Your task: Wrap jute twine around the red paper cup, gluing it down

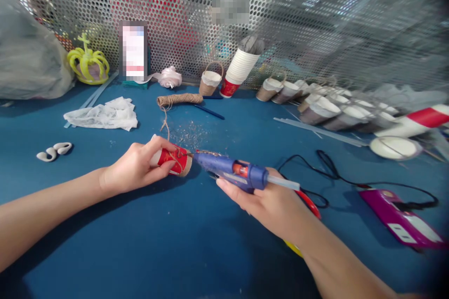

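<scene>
My left hand [140, 163] is closed around a red and white paper cup [179, 156], which lies on its side with its twine-wrapped end to the right. A strand of twine [166, 124] runs from the cup back to a twine roll [180, 99]. In my right hand [266, 201] is a blue hot glue gun [228, 168], its nozzle at the cup's twine-wrapped end. A clear glue stick [285, 182] juts from the gun's rear. Whether the nozzle touches the twine I cannot tell.
White lace [105, 114] lies at left, near white earbud-like pieces [54, 152]. Stacked paper cups [242, 65] lean against the mesh [175, 18]. Several small twine-covered buckets [321, 110] stand at right. A black cord [329, 163] leads to a purple power strip [400, 219]. Scissors partly show under my right arm.
</scene>
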Tool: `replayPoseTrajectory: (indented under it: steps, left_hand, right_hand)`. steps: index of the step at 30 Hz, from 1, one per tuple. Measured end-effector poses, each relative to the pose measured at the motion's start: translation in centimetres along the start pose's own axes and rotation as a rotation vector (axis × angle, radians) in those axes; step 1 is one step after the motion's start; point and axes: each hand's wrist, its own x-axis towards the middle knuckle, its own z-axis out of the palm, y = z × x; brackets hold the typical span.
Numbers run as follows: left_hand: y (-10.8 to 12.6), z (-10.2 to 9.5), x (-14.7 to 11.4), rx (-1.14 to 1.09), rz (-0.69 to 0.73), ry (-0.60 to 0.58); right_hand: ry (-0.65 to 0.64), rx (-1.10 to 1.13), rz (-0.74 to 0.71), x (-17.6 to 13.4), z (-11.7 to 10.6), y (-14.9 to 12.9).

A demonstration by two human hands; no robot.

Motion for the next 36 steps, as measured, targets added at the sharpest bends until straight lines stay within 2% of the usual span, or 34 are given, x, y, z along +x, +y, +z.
replayPoseTrajectory:
  steps: [6,19,22,26,28,32,36]
  left_hand:
    - [0.0,0.0,0.0,-0.002,0.012,-0.006]
    - [0.2,-0.1,0.0,0.003,0.016,-0.025]
    - [0.2,-0.1,0.0,0.002,0.017,-0.026]
    - [0.2,-0.1,0.1,0.015,0.018,0.002]
    - [0.2,0.0,0.0,0.022,0.026,0.015]
    - [0.2,0.0,-0.1,0.037,0.032,0.010]
    - [0.1,0.0,-0.1,0.056,0.045,0.011]
  right_hand:
    - [0.037,-0.026,-0.027,0.2,0.1,0.2]
    - [-0.007,0.046,0.052,1.1,0.4,0.0]
    - [-0.064,0.128,0.147,1.4,0.3,0.0]
    - [-0.116,0.367,0.241,2.1,-0.4,0.4]
    - [-0.055,0.447,0.277,2.7,-0.9,1.0]
    - [0.173,0.482,0.348,4.7,-1.7,3.1]
    - [0.177,0.394,0.411,7.2,-1.4,5.5]
